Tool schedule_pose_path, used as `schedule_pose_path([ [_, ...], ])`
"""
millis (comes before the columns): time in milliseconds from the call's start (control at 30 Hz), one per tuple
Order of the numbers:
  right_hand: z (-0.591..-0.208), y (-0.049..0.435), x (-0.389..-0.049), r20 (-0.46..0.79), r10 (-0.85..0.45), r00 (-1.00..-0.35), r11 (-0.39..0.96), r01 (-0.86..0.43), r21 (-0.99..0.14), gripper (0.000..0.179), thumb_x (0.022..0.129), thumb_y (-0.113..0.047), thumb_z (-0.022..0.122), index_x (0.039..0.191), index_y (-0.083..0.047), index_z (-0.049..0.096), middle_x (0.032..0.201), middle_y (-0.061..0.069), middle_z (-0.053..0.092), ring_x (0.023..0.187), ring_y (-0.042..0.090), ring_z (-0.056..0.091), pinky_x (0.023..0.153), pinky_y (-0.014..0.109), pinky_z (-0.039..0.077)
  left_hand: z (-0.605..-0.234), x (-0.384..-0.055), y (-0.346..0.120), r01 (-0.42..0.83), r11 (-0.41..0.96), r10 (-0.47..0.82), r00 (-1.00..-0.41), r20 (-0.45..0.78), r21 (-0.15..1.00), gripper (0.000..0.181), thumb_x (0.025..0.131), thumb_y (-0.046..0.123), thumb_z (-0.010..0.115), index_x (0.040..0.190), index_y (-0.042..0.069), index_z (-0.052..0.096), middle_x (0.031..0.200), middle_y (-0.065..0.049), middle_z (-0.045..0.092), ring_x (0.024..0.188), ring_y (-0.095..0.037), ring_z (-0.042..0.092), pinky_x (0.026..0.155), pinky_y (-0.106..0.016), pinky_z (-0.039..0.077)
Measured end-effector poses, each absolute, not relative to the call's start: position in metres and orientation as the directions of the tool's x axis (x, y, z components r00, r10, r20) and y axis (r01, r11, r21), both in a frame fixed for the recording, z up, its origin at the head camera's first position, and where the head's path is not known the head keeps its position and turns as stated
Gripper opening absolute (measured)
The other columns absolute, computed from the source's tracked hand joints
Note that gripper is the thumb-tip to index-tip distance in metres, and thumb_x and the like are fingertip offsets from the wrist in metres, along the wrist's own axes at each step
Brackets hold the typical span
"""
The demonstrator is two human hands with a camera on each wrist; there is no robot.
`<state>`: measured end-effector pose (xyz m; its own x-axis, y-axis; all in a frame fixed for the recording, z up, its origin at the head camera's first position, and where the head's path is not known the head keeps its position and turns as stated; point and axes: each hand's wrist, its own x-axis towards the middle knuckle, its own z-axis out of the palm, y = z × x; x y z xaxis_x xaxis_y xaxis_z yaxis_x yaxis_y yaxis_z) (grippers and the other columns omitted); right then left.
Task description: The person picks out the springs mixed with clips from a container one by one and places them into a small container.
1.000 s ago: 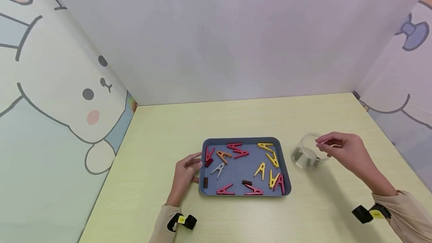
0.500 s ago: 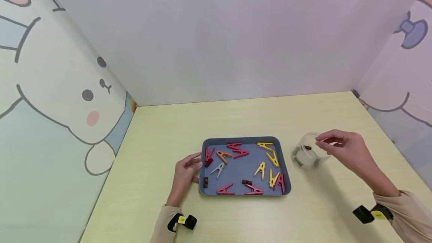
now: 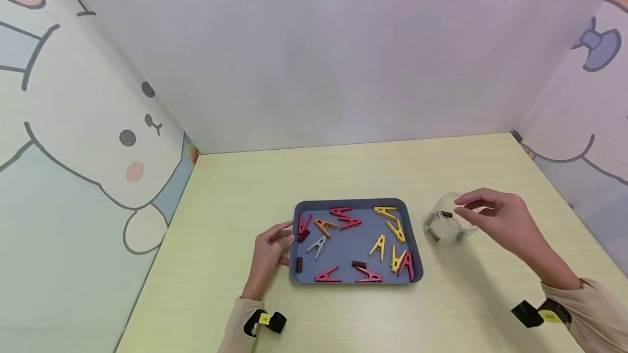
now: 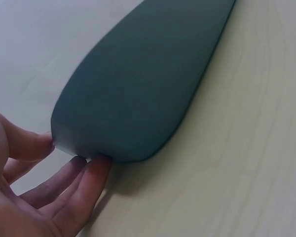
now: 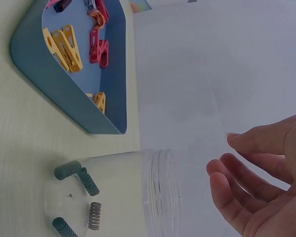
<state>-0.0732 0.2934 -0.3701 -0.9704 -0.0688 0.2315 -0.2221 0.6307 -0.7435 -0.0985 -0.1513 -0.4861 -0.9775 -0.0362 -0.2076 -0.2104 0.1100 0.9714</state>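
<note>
A blue-grey tray (image 3: 357, 284) holds red, yellow, orange and grey plastic clips, plus a few dark springs. My left hand (image 3: 269, 252) holds the tray's left end, its fingers (image 4: 96, 170) against the outer wall and rim. Right of the tray stands a clear round jar (image 3: 444, 233) with several coil springs inside; in the right wrist view a grey spring (image 5: 94, 216) lies beside green-looking ones. Above the jar's mouth hovers my right hand (image 3: 495, 219), thumb and fingers apart, with nothing between them.
A pale wooden table (image 3: 245, 189) bears the tray and jar. Behind it rises a plain light wall (image 3: 343, 59). Cartoon-printed panels (image 3: 98, 124) flank the table on both sides.
A dark spring shows inside the jar below my right fingers, where none was visible a second ago. The right hand has shifted slightly left. My left hand and the tray stay put.
</note>
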Motion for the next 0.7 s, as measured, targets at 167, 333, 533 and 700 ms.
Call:
schedule_pose_path([
  [167, -0.368, 0.289, -0.071, 0.248, -0.086, -0.965, 0.639, -0.244, -0.730, 0.016, 0.081, -0.006, 0.074, 0.097, -0.007, 0.071, 0.097, -0.006, 0.066, 0.077, 0.002, 0.062, 0.058, 0.015, 0.052, -0.484, -0.097, -0.150, -0.200, 0.114, -0.041, -0.980, -0.197, 0.973, 0.035, 0.086, 0.005, 0.064, 0.119, 0.017, 0.068, 0.107, -0.016, 0.064, 0.086, -0.027, 0.065, 0.049, -0.042, 0.057],
  [333, -0.365, 0.284, -0.069, 0.265, -0.105, -0.958, 0.639, -0.269, -0.721, 0.017, 0.080, -0.004, 0.074, 0.096, -0.008, 0.071, 0.097, -0.004, 0.066, 0.078, 0.001, 0.061, 0.062, 0.013, 0.052, -0.484, -0.097, -0.150, -0.193, 0.114, -0.041, -0.981, -0.190, 0.975, 0.035, 0.086, 0.005, 0.064, 0.119, 0.017, 0.068, 0.107, -0.016, 0.064, 0.086, -0.027, 0.065, 0.049, -0.042, 0.057],
  [533, -0.365, 0.277, -0.067, 0.272, -0.123, -0.954, 0.642, -0.286, -0.711, 0.016, 0.080, -0.005, 0.074, 0.096, -0.009, 0.070, 0.097, 0.001, 0.067, 0.079, 0.001, 0.061, 0.063, 0.013, 0.052, -0.484, -0.096, -0.150, -0.190, 0.112, -0.044, -0.982, -0.186, 0.975, 0.036, 0.086, 0.004, 0.064, 0.119, 0.017, 0.068, 0.107, -0.016, 0.064, 0.085, -0.027, 0.065, 0.048, -0.042, 0.056],
  [700, -0.364, 0.272, -0.067, 0.275, -0.133, -0.952, 0.651, -0.293, -0.700, 0.016, 0.080, -0.006, 0.075, 0.096, -0.009, 0.070, 0.096, 0.003, 0.067, 0.079, 0.001, 0.061, 0.063, 0.014, 0.052, -0.484, -0.097, -0.150, -0.189, 0.107, -0.043, -0.982, -0.185, 0.976, 0.036, 0.086, 0.005, 0.064, 0.119, 0.017, 0.068, 0.107, -0.016, 0.064, 0.083, -0.027, 0.065, 0.048, -0.042, 0.056],
])
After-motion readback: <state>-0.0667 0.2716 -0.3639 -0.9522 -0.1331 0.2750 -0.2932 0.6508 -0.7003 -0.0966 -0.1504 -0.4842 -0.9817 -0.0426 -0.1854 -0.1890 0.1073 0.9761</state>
